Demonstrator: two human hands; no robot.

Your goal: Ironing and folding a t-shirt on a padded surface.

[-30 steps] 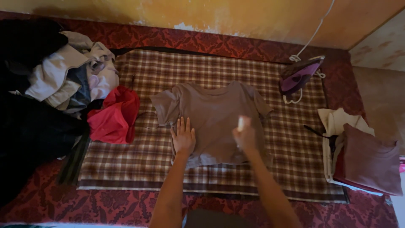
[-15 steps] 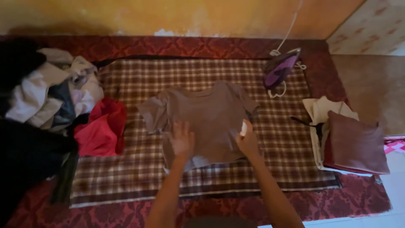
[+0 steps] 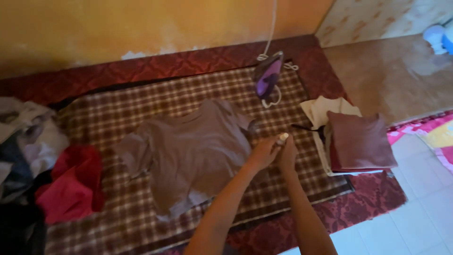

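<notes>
A grey-brown t-shirt point(image 3: 191, 153) lies spread flat on a brown checked cloth point(image 3: 155, 104). Both my hands are together at the shirt's right edge. My right hand point(image 3: 286, 152) is wrapped around a small white-topped bottle point(image 3: 282, 137). My left hand point(image 3: 263, 152) rests against the right one at the bottle, its fingers touching it. A purple iron point(image 3: 268, 75) stands upright beyond my hands, its white cord point(image 3: 272, 23) running up the wall.
A stack of folded clothes point(image 3: 351, 139) lies right of my hands. A red garment point(image 3: 73, 184) and a heap of mixed clothes point(image 3: 23, 141) sit at the left. Dark red patterned carpet point(image 3: 373, 203) borders the cloth; white tiles lie at the lower right.
My left hand left the middle of the shirt and joined the right hand at the bottle by the shirt's right edge. The view swung right.
</notes>
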